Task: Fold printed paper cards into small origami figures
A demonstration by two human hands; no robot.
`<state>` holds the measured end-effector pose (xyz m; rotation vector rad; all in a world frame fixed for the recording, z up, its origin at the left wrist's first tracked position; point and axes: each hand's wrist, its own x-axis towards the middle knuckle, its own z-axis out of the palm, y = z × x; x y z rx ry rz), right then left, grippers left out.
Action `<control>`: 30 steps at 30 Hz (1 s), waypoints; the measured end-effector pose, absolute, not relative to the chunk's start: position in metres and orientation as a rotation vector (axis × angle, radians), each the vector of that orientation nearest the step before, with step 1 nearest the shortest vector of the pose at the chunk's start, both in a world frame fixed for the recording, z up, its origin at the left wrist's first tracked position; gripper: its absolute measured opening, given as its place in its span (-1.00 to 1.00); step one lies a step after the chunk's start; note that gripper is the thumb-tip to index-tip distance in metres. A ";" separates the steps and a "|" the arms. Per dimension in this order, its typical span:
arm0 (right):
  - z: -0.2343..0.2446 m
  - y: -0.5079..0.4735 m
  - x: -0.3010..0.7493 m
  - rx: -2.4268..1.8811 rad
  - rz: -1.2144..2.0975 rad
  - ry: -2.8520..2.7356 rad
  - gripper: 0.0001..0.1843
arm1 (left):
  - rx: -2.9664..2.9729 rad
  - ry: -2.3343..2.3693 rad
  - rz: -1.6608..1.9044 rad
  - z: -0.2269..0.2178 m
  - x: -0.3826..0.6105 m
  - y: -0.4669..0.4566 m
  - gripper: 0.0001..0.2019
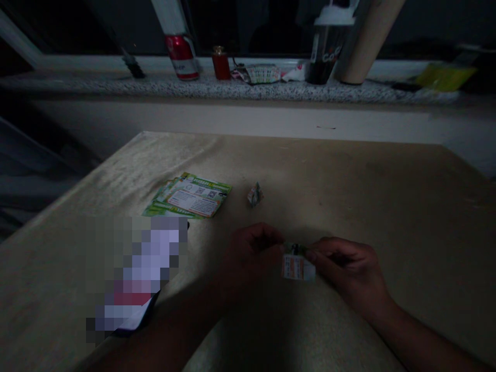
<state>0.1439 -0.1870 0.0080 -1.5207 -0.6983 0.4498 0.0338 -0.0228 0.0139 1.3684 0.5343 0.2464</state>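
Between my two hands is a small folded paper leaflet [297, 266], printed in green, white and orange. The fingers of my left hand [256, 253] pinch its upper left side. On its upper right corner, the thumb and fingers of my right hand [344, 263] are closed. Beyond my hands a small folded paper piece [255, 195] stands on the table. Left of it lies a fanned stack of green and white leaflets [197, 195]. A phone [143, 279] with a blurred-out lit screen rests near my left forearm.
The beige-topped table [368, 186] reaches to the wall under a window. Along the speckled sill [151, 89] stand a red can [182, 57], a small red bottle [221, 64], a crumpled wrapper [263, 74], a lidded cup [327, 49], a tall tan cylinder [368, 44] and a yellow item [445, 77].
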 end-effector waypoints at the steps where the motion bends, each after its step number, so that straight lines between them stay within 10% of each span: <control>1: 0.008 -0.187 0.144 -1.527 0.443 -0.696 -0.91 | 1.357 0.549 0.240 0.015 0.034 -0.023 -0.91; 30: 0.007 -0.189 0.147 -1.437 0.555 -0.511 -0.87 | 1.307 0.253 -0.172 0.012 0.031 -0.026 -0.67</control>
